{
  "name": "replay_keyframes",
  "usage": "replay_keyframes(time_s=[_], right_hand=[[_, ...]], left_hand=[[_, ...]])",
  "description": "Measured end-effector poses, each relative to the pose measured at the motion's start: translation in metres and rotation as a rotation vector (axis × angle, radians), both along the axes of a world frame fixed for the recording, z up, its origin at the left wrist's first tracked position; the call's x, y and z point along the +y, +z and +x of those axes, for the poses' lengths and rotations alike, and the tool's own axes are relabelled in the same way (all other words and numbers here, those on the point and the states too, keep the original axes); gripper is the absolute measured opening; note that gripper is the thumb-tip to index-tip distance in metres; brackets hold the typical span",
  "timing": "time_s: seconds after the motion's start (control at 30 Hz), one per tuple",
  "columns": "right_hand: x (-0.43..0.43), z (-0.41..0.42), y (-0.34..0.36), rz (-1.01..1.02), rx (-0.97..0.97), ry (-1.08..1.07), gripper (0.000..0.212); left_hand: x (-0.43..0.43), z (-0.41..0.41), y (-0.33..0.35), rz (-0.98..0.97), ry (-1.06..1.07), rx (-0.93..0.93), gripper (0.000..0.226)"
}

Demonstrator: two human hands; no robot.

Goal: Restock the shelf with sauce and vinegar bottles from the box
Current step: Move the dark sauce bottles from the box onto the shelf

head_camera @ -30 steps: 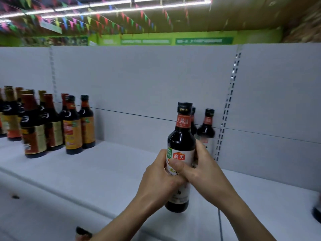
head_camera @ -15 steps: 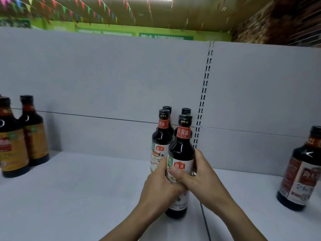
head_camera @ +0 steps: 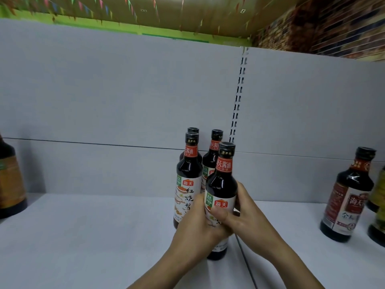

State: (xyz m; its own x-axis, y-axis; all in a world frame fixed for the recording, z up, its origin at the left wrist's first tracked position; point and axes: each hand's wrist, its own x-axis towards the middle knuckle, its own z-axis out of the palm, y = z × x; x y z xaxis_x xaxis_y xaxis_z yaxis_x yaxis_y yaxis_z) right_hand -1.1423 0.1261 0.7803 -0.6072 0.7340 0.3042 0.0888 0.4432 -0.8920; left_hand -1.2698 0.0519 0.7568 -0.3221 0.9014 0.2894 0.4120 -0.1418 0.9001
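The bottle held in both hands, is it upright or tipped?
Upright: the held bottle stands cap up, base down, like the shelved bottle beside it.

Along the top of our view we see a brownish ceiling (head_camera: 187, 15) with strings of small coloured bunting (head_camera: 87, 5) hanging from it, red, green, blue and yellow pennants blurred into streaks. Two small pale fittings (head_camera: 242, 11) sit in the ceiling surface. Below it runs a bright green band (head_camera: 83, 24) of wall, carrying a darker green sign (head_camera: 177, 38) whose writing we cannot read. At the upper right we see a brick-patterned wall (head_camera: 333, 28) in reds and browns. Grey back panels (head_camera: 104, 90) fill the middle, split by a slotted upright strip (head_camera: 238, 97) and crossed by a thin dark horizontal seam (head_camera: 83, 142).
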Motion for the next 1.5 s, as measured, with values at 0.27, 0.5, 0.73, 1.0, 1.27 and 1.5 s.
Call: replay_keyframes(time_s=[0.27, 0.5, 0.73, 1.0, 1.27, 1.5], right_hand=[[0.009, -0.003, -0.002, -0.013, -0.038, -0.048, 0.066], [0.014, -0.013, 0.0, -0.042, -0.031, -0.153, 0.074], [0.021, -0.02, 0.0, 0.013, -0.055, -0.182, 0.074], [0.027, -0.029, -0.012, -0.017, 0.023, -0.267, 0.064], [0.03, -0.032, -0.022, 0.03, 0.066, -0.268, 0.049], [0.037, -0.036, -0.032, 0.071, 0.091, -0.257, 0.05]], left_hand=[[-0.018, -0.034, 0.003, 0.05, 0.077, 0.24, 0.052], [-0.011, -0.063, 0.012, 0.178, 0.303, 0.268, 0.04], [0.011, -0.073, 0.001, 0.074, 0.24, 0.208, 0.082], [0.021, -0.09, -0.018, -0.031, 0.11, 0.143, 0.058], [0.027, -0.092, -0.03, -0.018, 0.088, 0.131, 0.057], [0.03, -0.093, -0.036, 0.003, 0.075, 0.147, 0.056]])
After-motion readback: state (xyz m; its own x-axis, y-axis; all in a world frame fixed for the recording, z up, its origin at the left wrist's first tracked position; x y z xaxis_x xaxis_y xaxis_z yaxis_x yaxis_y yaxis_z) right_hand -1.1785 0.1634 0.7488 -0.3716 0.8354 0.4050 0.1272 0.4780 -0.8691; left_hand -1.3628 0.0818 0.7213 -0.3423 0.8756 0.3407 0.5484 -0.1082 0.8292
